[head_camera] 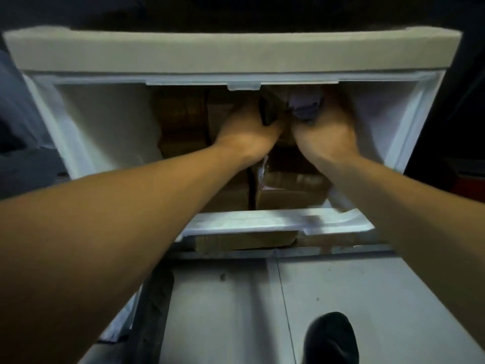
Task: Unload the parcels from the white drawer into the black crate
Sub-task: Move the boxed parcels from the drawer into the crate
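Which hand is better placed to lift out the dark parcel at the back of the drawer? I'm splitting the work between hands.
Left. The left hand already grips the dark parcel; the right hand is busy with a pale parcel beside it.

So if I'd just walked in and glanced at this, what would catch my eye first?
Two bare arms stretch forward into an open white drawer. Deep at its back, the left hand grips a dark parcel and the right hand grips a pale parcel, side by side. Brown cardboard boxes fill the drawer under the hands, and a black shoe shows on the grey floor below.
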A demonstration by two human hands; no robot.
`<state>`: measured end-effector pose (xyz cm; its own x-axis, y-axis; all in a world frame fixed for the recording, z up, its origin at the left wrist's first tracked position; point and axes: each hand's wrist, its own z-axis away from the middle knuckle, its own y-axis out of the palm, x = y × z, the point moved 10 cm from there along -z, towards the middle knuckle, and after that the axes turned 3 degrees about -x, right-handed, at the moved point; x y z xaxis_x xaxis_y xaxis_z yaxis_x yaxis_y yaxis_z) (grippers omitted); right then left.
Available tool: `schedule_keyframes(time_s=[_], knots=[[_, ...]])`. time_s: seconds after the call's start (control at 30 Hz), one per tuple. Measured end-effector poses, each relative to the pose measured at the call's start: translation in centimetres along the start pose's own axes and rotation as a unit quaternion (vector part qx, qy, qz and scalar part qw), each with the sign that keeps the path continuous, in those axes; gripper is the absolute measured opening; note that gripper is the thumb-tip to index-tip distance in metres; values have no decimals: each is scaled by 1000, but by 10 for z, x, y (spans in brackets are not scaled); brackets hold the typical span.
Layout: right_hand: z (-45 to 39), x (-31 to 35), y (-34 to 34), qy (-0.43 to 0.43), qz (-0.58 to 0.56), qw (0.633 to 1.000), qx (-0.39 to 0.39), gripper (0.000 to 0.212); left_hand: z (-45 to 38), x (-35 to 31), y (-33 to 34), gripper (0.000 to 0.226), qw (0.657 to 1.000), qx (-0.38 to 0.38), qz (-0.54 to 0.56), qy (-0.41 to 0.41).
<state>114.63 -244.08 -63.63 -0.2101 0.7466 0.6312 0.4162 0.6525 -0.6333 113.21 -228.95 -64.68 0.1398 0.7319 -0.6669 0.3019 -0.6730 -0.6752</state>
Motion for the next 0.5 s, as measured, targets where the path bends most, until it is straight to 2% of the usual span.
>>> schedule_keyframes(time_s=[0.17, 0.3, 0.4, 0.5], knots=[[-31, -2, 16, 42, 12, 999, 8, 30, -30, 0, 12, 32, 995, -11, 90, -33], [-27, -3, 20, 58, -11, 998, 12, 33, -35, 7, 16, 35, 976, -17, 202, -75], [-19, 4, 18, 41, -5, 999, -13, 54, -33, 20, 21, 41, 940, -36, 306, -143], [-13, 4, 25, 46, -42, 998, 25, 52, -32, 34, 30, 35, 871, -46, 435, -222]])
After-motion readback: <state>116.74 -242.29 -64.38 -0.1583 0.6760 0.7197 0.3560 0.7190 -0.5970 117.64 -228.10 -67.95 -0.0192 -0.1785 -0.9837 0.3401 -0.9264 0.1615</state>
